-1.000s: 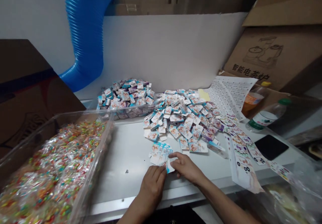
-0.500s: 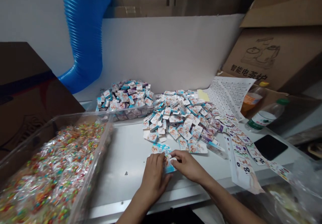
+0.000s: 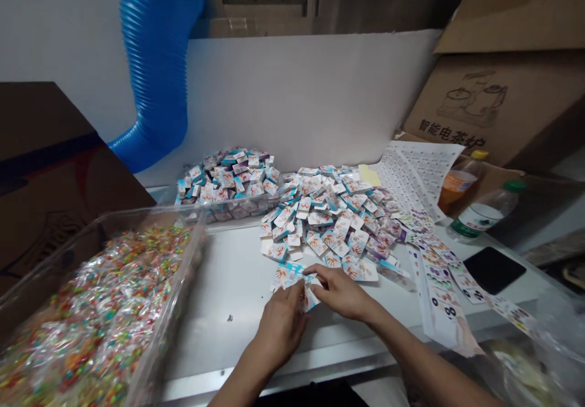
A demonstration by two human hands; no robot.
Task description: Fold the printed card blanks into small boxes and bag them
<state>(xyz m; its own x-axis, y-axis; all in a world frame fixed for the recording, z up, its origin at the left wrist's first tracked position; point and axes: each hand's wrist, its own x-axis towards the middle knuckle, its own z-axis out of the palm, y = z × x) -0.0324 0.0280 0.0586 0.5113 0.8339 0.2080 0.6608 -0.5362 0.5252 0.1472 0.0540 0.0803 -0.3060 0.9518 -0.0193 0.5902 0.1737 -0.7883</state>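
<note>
My left hand (image 3: 281, 322) and my right hand (image 3: 340, 291) meet at the front middle of the white table (image 3: 228, 279). Both pinch one small flat printed carton (image 3: 307, 292), white and blue with an orange hand print. A few more flat cartons (image 3: 284, 275) lie just behind it, under my fingertips. Beyond them spreads a big loose heap of the same flat cartons (image 3: 333, 218).
A clear tub of colourful wrapped sweets (image 3: 91, 309) stands at the left. A clear tray piled with folded small boxes (image 3: 228, 181) sits behind. Sticker strips (image 3: 441, 285), printed sheets (image 3: 415, 172), two bottles (image 3: 479, 212), a black phone (image 3: 493, 268) and cardboard boxes (image 3: 493, 108) fill the right. A blue hose (image 3: 155, 60) hangs at the back.
My left hand moved forward onto the carton and both hands shifted slightly away from me; the carton now sits lifted and bent between the fingers.
</note>
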